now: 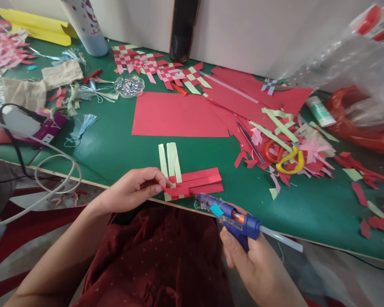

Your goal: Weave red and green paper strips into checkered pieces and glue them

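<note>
My right hand [243,251] is wrapped round a blue hot glue gun [243,226], with a clear glue stick [283,238] poking out of its back. The gun's nozzle points left and meets the red paper strips [205,178] at the table's front edge, or hovers just over them. Pale green strips [174,160] cross the red ones, partly woven. My left hand [141,187] pinches the end of a red strip at the left side of this weave; its fingertips hide part of the crossing.
Behind the weave lies a red paper sheet [179,115]. To the right are scissors [289,160] among paper scraps, and a glue stick tube [320,111]. Finished woven pieces [153,68], a phone [183,32] and a bottle [86,30] stand along the back. A white cable [64,183] loops at left.
</note>
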The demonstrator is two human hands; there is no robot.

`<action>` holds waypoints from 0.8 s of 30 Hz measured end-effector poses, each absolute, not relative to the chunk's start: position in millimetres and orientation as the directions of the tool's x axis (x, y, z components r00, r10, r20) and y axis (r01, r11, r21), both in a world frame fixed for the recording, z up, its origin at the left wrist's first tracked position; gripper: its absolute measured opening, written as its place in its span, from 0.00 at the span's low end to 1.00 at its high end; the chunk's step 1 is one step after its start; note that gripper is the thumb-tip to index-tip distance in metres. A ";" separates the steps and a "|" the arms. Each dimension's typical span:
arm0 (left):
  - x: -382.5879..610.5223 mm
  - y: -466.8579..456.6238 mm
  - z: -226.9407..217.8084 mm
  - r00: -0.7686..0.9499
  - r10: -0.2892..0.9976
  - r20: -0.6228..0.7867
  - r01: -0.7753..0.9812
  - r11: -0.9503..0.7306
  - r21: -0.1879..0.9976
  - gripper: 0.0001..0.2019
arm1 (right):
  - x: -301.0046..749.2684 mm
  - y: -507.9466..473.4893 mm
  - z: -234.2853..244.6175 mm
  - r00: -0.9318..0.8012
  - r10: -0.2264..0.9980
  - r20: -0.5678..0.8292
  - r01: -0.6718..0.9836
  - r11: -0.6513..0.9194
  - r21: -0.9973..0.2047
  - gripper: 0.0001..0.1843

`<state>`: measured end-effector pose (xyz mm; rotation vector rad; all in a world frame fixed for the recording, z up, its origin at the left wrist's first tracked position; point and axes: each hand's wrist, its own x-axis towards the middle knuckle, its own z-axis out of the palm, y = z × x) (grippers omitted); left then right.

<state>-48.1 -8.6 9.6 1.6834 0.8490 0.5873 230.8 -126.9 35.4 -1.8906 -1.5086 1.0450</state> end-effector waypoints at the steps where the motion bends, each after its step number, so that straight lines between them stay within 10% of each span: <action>1: -47.9 -8.7 9.9 0.621 0.783 -0.037 0.236 -0.142 0.961 0.08 | 231.3 -127.0 36.3 0.084 0.952 -0.296 0.576 -0.289 -0.765 0.21; 18: -42.5 -18.0 8.0 0.586 0.809 0.039 0.238 -0.218 0.947 0.15 | 260.4 -131.7 42.6 0.114 0.928 -0.355 0.194 -0.371 -0.908 0.20; 24: -26.6 -30.4 16.0 0.613 0.754 0.237 0.452 -0.580 0.678 0.08 | 272.3 -132.3 42.8 0.337 0.913 -0.228 0.243 -0.319 -0.916 0.19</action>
